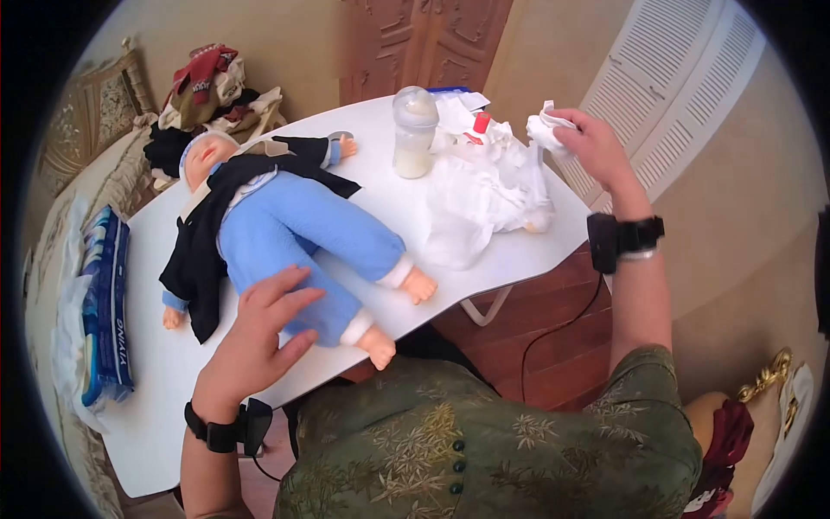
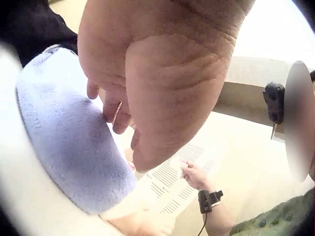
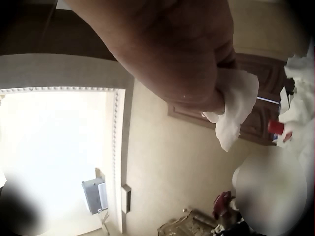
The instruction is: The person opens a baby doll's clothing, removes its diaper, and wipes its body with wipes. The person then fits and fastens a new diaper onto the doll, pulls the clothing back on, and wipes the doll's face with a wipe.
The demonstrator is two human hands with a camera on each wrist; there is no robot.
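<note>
While your left hand (image 1: pixel 259 333) spreads loosely, your right hand (image 1: pixel 596 149) pinches a white wad (image 1: pixel 544 137), likely light, limp; grip its folds.

— What is the person wearing?

— A dark green, short-sleeved fabric top (image 1: pixel 363 458) printed with pale golden sprays of pointed leaves. Small, round, dark green buttons (image 1: pixel 459 467) run in a line down it.

— And on the wrists?

— A black strap with a boxy black device on the left wrist (image 1: pixel 257 424), and a similar black strap and device on the right wrist (image 1: pixel 603 245), each trailing a thin black cable (image 1: pixel 556 328). A narrow, silver-coloured band (image 1: pixel 640 255) shows beside the right strap.
</note>
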